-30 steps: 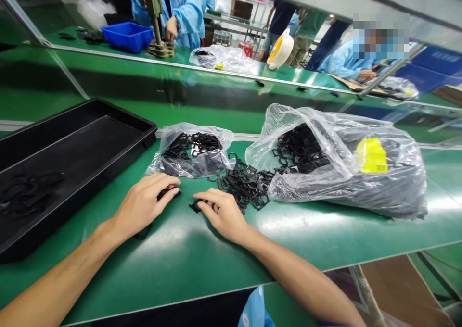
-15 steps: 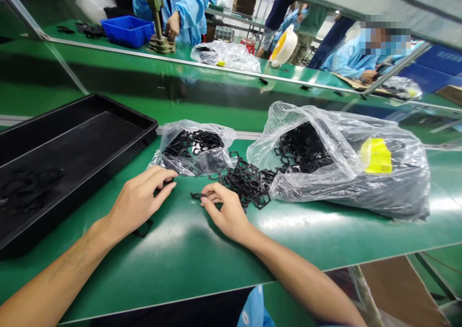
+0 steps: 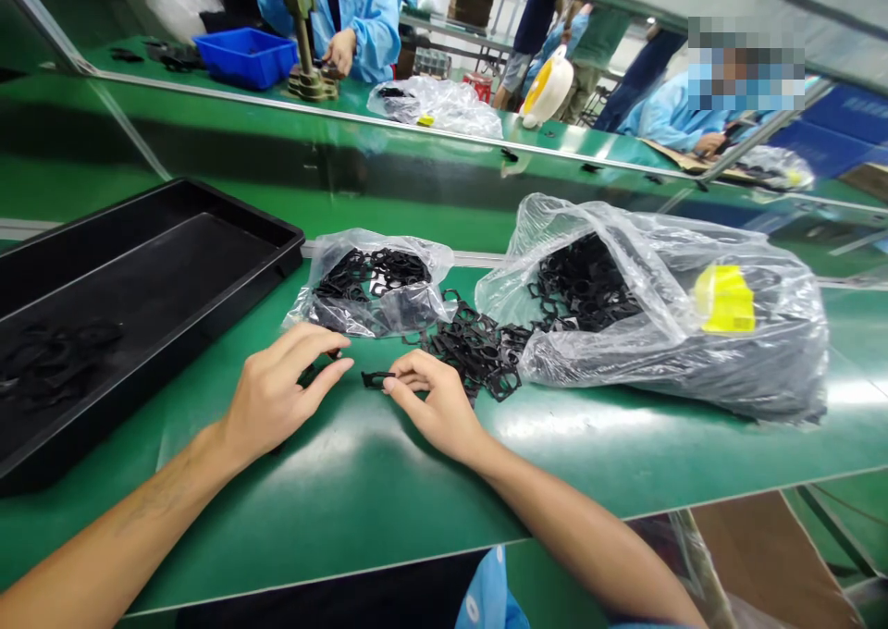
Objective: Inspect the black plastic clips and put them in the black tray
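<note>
A worker's right hand pinches a small black plastic part between thumb and fingertips, holding it just above the green bench, close to a loose pile of parts. The left hand rests just beside it, fingers curled low over something dark; whether it grips anything cannot be told. Behind the hands lies a small clear bag of the same parts, and to its right a large clear bag bearing a yellow label. A black tray sits at the left. Across the line, a co-worker in a blue coat stands near a blue bin.
</note>
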A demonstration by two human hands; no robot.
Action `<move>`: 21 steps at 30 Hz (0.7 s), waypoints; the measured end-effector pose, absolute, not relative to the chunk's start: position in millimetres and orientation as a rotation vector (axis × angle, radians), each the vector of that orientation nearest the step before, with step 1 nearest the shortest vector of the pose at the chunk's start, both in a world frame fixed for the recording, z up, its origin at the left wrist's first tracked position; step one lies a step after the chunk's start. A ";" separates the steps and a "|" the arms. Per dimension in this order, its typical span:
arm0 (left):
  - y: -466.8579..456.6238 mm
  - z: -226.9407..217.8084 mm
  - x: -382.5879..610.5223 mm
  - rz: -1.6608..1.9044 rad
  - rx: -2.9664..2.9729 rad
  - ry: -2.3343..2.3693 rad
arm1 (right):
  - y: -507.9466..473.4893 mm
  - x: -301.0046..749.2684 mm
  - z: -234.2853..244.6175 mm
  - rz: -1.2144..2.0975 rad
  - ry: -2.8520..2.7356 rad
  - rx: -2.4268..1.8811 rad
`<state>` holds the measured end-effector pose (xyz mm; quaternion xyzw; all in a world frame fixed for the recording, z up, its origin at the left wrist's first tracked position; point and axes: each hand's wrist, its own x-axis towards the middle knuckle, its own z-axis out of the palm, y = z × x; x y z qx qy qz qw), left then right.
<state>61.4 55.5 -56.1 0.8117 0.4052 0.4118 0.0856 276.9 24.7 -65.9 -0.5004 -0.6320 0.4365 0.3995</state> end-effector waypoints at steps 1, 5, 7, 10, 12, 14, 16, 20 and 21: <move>54.1 -57.4 63.0 1.239 2.429 1.176 | 25.2 276.6 -65.9 1.128 -1.579 -1.269; 48.6 -63.3 67.9 1.293 2.462 1.118 | 27.5 275.5 -66.1 1.242 -1.454 -1.262; 46.1 -65.9 69.7 1.304 2.439 1.147 | 28.4 275.4 -67.2 1.298 -1.399 -1.249; 42.8 -67.9 71.8 1.270 2.429 1.183 | 28.9 275.9 -70.0 1.351 -1.348 -1.231; 41.6 -67.8 73.0 1.234 2.470 1.189 | 28.6 276.4 -71.6 1.372 -1.336 -1.225; 41.2 -67.1 73.9 1.217 2.507 1.179 | 28.1 276.7 -72.2 1.385 -1.332 -1.223; 41.4 -66.6 74.4 1.212 2.521 1.156 | 27.5 276.9 -71.5 1.381 -1.335 -1.224; 42.3 -67.8 74.2 1.185 2.551 1.107 | 26.3 276.7 -68.1 1.293 -1.424 -1.256; 42.6 -68.3 74.2 1.181 2.564 1.095 | 25.9 276.6 -67.1 1.264 -1.459 -1.266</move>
